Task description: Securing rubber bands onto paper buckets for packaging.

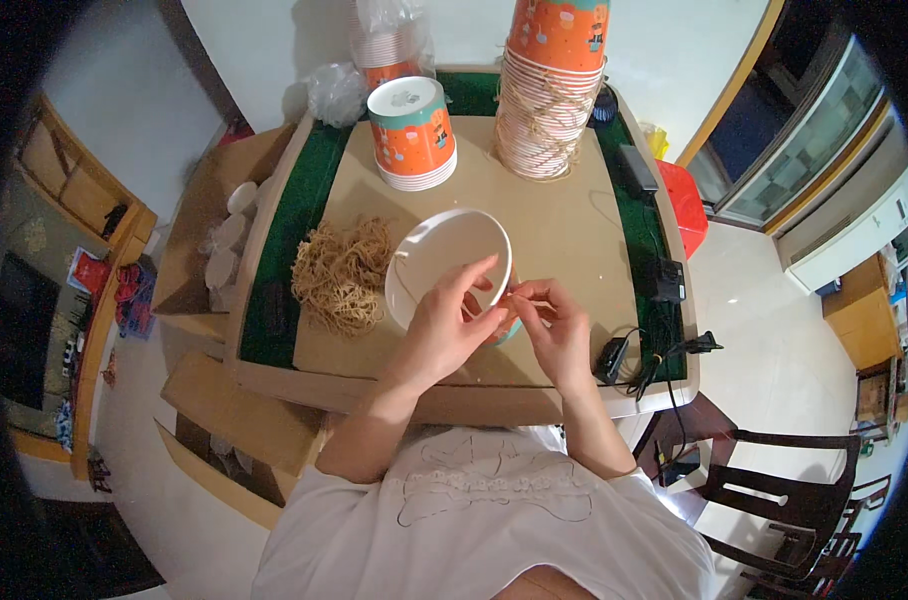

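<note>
The left hand (444, 325) grips the rim of a tilted white paper bowl (444, 260). The right hand (554, 325), just beside it, pinches a rubber band (522, 292) at the bowl's edge. A rubber band pile (342, 275) lies left of the left hand.

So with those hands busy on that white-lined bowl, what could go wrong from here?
The bowl is held tilted between the left hand and right hand, so it might slip from the fingers. The tall stack of bowls behind it looks easy to topple if an elbow reaches past. The heap of rubber bands lies loose by the left hand, and a sweep could scatter them off the table.
</note>
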Tool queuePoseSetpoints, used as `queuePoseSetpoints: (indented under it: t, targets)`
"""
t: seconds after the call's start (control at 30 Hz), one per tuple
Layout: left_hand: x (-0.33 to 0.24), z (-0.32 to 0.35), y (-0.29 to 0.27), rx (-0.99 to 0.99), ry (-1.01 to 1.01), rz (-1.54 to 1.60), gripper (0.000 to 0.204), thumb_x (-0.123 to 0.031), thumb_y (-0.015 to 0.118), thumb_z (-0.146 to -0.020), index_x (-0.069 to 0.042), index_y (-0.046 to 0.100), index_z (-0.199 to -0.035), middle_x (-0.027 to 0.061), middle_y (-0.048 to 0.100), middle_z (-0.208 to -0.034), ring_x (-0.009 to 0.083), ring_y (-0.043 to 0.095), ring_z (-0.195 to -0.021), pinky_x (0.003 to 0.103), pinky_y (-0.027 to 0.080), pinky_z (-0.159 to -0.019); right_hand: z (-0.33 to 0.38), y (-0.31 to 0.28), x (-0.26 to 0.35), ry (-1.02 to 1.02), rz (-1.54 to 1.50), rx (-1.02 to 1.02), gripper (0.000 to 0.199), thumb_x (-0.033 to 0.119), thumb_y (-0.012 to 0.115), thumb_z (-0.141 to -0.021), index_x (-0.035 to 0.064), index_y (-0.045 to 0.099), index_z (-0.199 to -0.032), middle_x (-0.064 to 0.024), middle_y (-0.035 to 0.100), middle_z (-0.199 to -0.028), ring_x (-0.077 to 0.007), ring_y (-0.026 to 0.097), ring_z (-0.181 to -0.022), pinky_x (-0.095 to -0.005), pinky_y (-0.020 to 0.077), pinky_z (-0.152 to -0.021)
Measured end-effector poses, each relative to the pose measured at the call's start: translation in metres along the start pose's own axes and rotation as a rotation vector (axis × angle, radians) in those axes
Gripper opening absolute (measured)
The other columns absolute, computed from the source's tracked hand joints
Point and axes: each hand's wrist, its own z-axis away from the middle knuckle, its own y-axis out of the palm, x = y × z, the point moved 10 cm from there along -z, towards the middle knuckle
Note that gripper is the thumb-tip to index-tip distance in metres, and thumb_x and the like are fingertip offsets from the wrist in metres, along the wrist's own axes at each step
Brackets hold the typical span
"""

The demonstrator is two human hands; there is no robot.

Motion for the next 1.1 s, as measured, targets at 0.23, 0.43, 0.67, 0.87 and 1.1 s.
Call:
queuePoseSetpoints:
  t: [0.23, 0.43, 0.67, 0.87, 1.1]
  targets:
    - [-0.009, -0.003, 0.004, 0.012, 0.189, 0.152, 0.03, 0.004, 0.063, -0.078, -0.002, 0.063, -0.108, 0.0084, 0.061, -0.099, 0.0137, 0.06, -0.087, 0.025, 0.05, -0.075, 0.0, 0.017, -0.03, 0.212, -0.489, 0.191, 0.012, 0.008, 0.053, -0.092, -0.0023, 0.056, -0.097, -0.006, 0.061, -0.088, -0.0134, 0.061, -0.077, -0.0281, 0.0522, -0.073]
    - [0.002, -0.007, 0.009, 0.041, 0.223, 0.075, 0.023, 0.003, 0.064, -0.079, -0.002, 0.066, -0.101, 0.0083, 0.062, -0.089, 0.0156, 0.063, -0.08, 0.026, 0.051, -0.07, 0.004, 0.025, -0.044, 0.338, -0.621, 0.24, 0.011, 0.011, 0.052, -0.093, 0.001, 0.056, -0.096, -0.0039, 0.06, -0.087, -0.0115, 0.059, -0.077, -0.0263, 0.0511, -0.072]
    - [0.004, -0.007, 0.005, -0.067, 0.202, 0.127, 0.007, 0.0, 0.064, -0.08, 0.0, 0.06, -0.085, 0.0082, 0.058, -0.082, 0.0168, 0.06, -0.071, 0.028, 0.049, -0.061, 0.011, 0.026, -0.051, 0.401, -0.593, 0.226, 0.009, 0.012, 0.056, -0.091, 0.0034, 0.055, -0.094, 0.0029, 0.053, -0.077, -0.0046, 0.05, -0.068, -0.0186, 0.042, -0.061]
    - [-0.011, -0.002, 0.007, -0.153, 0.29, -0.11, 0.012, -0.004, 0.058, -0.086, 0.0, 0.048, -0.083, 0.0108, 0.052, -0.075, 0.0211, 0.055, -0.066, 0.032, 0.043, -0.058, 0.008, 0.006, -0.025, 0.125, -0.279, -0.051, 0.007, 0.005, 0.061, -0.086, 0.0033, 0.056, -0.092, 0.0043, 0.053, -0.074, -0.0016, 0.046, -0.065, -0.0161, 0.0359, -0.056]
    - [-0.009, -0.006, 0.02, -0.093, 0.268, -0.217, 0.013, -0.008, 0.053, -0.089, 0.0, 0.044, -0.082, 0.0154, 0.047, -0.074, 0.0315, 0.049, -0.066, 0.041, 0.039, -0.059, 0.013, -0.006, -0.019, 0.016, -0.142, -0.149, 0.006, 0.004, 0.062, -0.086, 0.0004, 0.06, -0.09, 0.0047, 0.054, -0.072, -0.0005, 0.045, -0.064, -0.0154, 0.036, -0.055]
